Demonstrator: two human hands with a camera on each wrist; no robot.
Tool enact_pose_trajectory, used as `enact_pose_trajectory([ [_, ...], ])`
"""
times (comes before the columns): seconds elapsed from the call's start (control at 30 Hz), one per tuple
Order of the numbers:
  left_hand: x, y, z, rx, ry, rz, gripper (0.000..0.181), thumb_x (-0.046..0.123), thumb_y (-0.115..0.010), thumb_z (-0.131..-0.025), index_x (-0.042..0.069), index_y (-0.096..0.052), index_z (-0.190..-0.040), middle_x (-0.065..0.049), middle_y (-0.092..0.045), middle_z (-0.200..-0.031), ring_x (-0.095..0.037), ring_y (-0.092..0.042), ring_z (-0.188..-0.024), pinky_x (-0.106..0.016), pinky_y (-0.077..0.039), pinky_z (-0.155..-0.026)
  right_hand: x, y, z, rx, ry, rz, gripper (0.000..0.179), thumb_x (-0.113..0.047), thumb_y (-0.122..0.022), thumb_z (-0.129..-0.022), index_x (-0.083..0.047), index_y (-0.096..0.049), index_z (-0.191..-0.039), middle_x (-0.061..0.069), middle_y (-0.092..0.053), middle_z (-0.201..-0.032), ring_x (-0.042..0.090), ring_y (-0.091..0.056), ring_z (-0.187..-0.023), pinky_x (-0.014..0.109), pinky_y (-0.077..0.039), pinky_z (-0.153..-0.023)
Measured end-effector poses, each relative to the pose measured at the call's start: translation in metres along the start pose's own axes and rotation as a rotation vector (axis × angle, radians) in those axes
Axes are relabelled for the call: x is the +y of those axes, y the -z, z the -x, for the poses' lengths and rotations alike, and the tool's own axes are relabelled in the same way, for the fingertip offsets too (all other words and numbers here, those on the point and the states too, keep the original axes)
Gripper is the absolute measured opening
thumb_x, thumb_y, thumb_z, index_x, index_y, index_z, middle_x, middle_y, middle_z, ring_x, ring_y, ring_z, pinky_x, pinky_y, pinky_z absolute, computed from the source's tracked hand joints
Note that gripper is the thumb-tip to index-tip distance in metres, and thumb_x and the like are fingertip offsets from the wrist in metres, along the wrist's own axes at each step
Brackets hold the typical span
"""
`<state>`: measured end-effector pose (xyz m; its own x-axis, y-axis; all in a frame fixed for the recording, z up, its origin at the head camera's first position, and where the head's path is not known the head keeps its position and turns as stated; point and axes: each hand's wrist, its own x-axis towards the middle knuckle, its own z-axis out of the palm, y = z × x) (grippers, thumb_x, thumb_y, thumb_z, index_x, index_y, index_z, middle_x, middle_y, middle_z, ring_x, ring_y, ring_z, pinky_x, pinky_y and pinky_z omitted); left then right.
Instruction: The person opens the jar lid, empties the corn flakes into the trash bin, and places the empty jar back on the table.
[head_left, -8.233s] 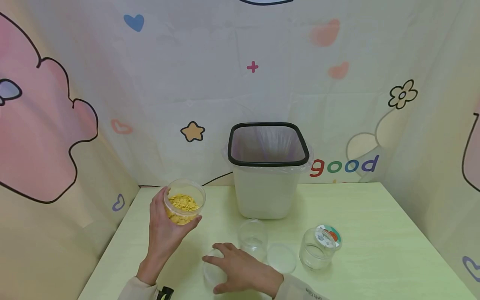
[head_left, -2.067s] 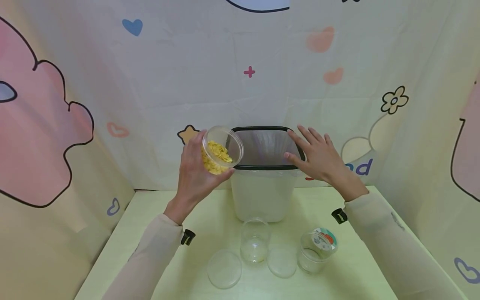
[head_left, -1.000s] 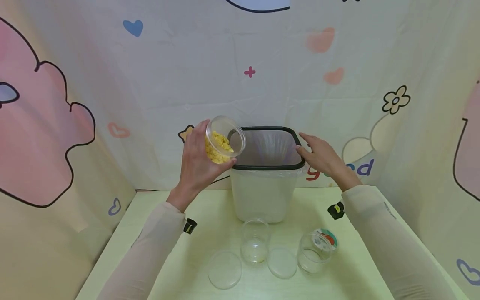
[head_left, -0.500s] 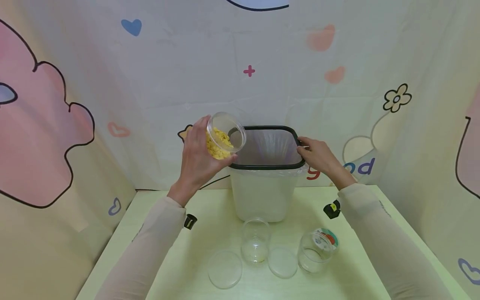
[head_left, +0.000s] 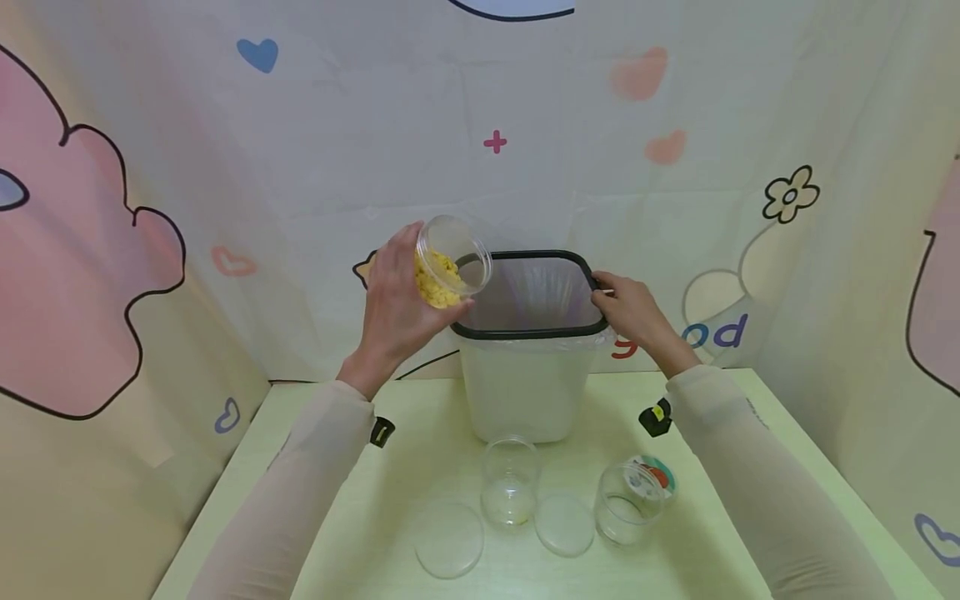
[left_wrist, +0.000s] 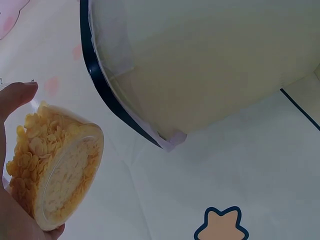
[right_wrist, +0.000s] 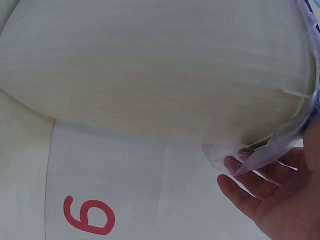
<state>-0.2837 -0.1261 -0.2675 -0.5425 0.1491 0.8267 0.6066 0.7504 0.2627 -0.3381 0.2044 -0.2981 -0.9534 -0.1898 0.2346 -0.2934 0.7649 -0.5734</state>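
My left hand (head_left: 397,300) grips a clear plastic jar (head_left: 447,235) partly filled with yellow corn flakes (head_left: 437,282). The jar tilts right, its open mouth at the left rim of a white trash bin (head_left: 525,387). In the left wrist view the flakes (left_wrist: 37,145) lie against the jar's side and base, with the bin (left_wrist: 200,60) beyond. My right hand (head_left: 637,315) holds the bin's black rim on the right side. Its fingers curl below the rim beside the overhanging plastic liner (right_wrist: 265,152) in the right wrist view; the thumb is hidden there.
In front of the bin stand two clear jars, one in the middle (head_left: 511,492) and one at right (head_left: 628,512). Two clear lids, left (head_left: 450,542) and right (head_left: 565,527), lie flat. A printed lid (head_left: 652,477) sits behind the right jar. A patterned curtain (head_left: 337,150) surrounds the table.
The left hand lifted the flake jar from over the table to the bin, and it now tilts more. The right hand left a clear lid, reached the bin and took hold of its rim.
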Motion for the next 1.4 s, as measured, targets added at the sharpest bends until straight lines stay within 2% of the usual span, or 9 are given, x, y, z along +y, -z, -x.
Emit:
enact_pose_trajectory([
  [0.33, -0.003, -0.004, -0.008, -0.056, -0.002, -0.056, 0.106, 0.044, -0.088, -0.064, 0.012, -0.032, -0.148, -0.01, -0.044, -0.147, -0.032, -0.042, -0.132, -0.052, -0.038, -0.107, -0.001, -0.002, 0.002, -0.001, -0.008, -0.014, 0.052, -0.019, -0.037, -0.102, -0.001, -0.035, -0.15, 0.026, -0.049, -0.144, 0.041, -0.05, -0.13, 0.052, -0.043, -0.107],
  [0.87, -0.001, -0.015, -0.021, -0.147, 0.014, -0.122, 0.104, 0.046, -0.085, -0.068, 0.011, -0.031, -0.149, -0.008, -0.041, -0.149, -0.03, -0.039, -0.135, -0.052, -0.034, -0.112, 0.004, -0.004, 0.003, 0.011, -0.011, -0.064, 0.053, -0.02, -0.036, -0.101, -0.002, -0.034, -0.151, 0.024, -0.048, -0.145, 0.04, -0.049, -0.132, 0.052, -0.043, -0.108],
  [1.13, 0.0, -0.022, -0.026, -0.193, 0.01, -0.171, 0.104, 0.048, -0.084, -0.069, 0.012, -0.029, -0.15, -0.009, -0.04, -0.15, -0.03, -0.038, -0.136, -0.05, -0.034, -0.113, 0.003, -0.004, 0.002, 0.011, -0.005, -0.08, 0.053, -0.02, -0.036, -0.101, -0.002, -0.034, -0.151, 0.024, -0.048, -0.145, 0.038, -0.053, -0.127, 0.047, -0.047, -0.098],
  [1.4, 0.007, -0.027, -0.031, -0.237, -0.024, -0.205, 0.103, 0.046, -0.083, -0.071, 0.011, -0.028, -0.151, -0.011, -0.04, -0.151, -0.031, -0.036, -0.137, -0.049, -0.03, -0.116, 0.005, -0.003, 0.002, 0.006, -0.014, -0.088, 0.053, -0.02, -0.037, -0.101, -0.002, -0.033, -0.151, 0.024, -0.048, -0.146, 0.039, -0.05, -0.131, 0.051, -0.045, -0.106],
])
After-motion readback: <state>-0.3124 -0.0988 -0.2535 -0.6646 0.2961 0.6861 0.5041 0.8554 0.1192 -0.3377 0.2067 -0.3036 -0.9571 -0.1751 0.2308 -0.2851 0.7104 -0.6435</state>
